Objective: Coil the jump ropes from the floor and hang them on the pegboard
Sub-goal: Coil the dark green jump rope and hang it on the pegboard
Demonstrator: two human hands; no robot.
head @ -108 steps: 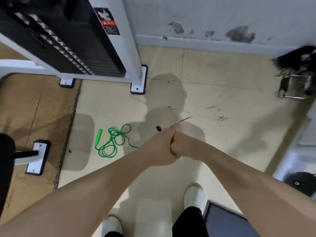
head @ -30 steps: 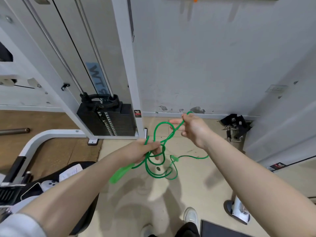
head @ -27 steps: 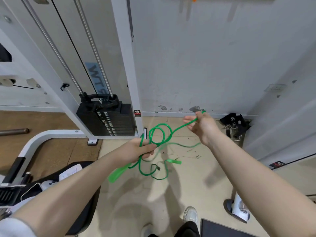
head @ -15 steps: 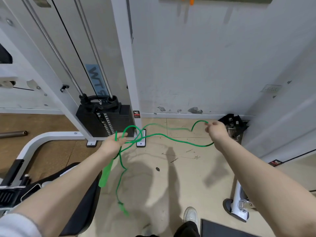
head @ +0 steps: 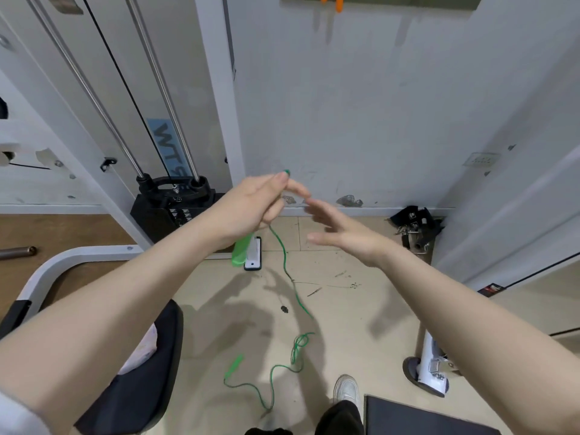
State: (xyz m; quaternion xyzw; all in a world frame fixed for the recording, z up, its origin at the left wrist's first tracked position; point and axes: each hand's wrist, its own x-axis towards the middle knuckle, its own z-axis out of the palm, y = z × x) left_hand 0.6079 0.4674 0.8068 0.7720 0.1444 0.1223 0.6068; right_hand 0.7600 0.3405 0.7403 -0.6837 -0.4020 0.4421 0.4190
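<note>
While the left hand (head: 251, 205) holds the green rope (head: 290, 277) by one handle, the right hand (head: 342, 233) is open with fingers spread, holding nothing.

bare forearms, white shoe (head: 346, 387), blk trousers (head: 342, 417)

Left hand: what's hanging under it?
Under the left hand hang a green jump-rope handle and thin green cord trailing to the floor. The handle's top is hidden in the palm.
</note>
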